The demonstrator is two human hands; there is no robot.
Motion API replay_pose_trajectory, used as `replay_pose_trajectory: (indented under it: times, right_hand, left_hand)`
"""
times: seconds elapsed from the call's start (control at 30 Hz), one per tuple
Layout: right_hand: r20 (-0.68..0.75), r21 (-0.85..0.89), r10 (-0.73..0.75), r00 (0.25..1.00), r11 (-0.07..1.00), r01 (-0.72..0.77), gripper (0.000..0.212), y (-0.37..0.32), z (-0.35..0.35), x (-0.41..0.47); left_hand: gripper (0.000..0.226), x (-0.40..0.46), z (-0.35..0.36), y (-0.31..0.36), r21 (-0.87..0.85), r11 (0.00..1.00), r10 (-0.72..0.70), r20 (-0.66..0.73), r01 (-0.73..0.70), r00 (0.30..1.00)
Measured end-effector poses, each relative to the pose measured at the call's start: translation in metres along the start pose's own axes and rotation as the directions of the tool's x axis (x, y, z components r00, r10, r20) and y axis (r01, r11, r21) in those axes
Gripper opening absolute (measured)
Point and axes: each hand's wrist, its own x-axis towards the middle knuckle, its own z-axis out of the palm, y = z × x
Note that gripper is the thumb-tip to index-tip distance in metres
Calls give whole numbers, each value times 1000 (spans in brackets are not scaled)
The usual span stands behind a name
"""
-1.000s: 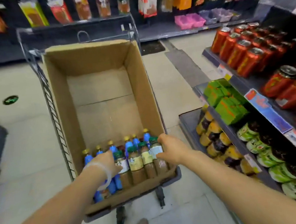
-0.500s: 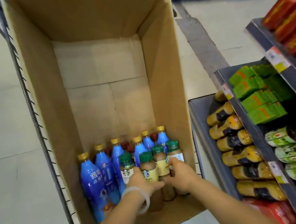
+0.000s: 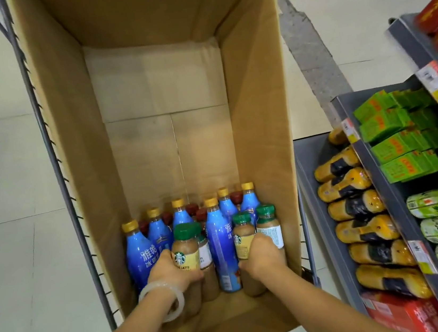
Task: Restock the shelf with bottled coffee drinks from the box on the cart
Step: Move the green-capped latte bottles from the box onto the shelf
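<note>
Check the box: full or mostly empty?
Mostly empty. The box shows bare cardboard floor over its far part; bottles stand upright only at the near end.

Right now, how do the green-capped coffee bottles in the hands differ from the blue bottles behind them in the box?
The green-capped coffee bottles are short, with beige-brown contents showing; the blue bottles are taller and wrapped in blue. Coffee caps are green, blue-bottle caps gold. The left hand and right hand grip coffee bottles; no hand grips a blue one. Both kinds stand upright in the box.

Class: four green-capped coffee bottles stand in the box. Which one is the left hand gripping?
The leftmost coffee bottle, its mermaid logo facing the camera; the left hand wraps its lower body.
</note>
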Motion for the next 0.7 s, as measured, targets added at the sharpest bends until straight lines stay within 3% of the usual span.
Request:
replay_pose_trajectory:
  times: [0.1,0.2,0.27,0.37,0.57,0.7]
  right_hand:
    - [1,18,-7,1000,1000,7,73,-3,7,-5]
    - [-5,149,90,996,985,-89,80,-10,11,-3]
    - [-34,189,158,987,971,-149,77,-14,11,1]
    - [-65,109,169,983,981,-162,72,-20,14,7]
    - [-110,-65,39,993,997,-46,35,-23,43,11]
    - [-89,-7,-30,996,1000,30,36,-14,65,-2]
  left_hand:
    - [53,-1,-1,-9,25,1000,-18,-12,18,1000]
    - [53,-2,5,-12,7,999,-39,-11,39,999]
    - [53,-3,11,-13,-22,999,-45,-8,45,999]
    - [55,-4,14,-14,-56,997,-44,-23,43,999]
    - [56,-5,2,-29,-141,987,-82,-37,76,996]
    - [54,-7,-1,-27,-168,984,-72,-31,66,997]
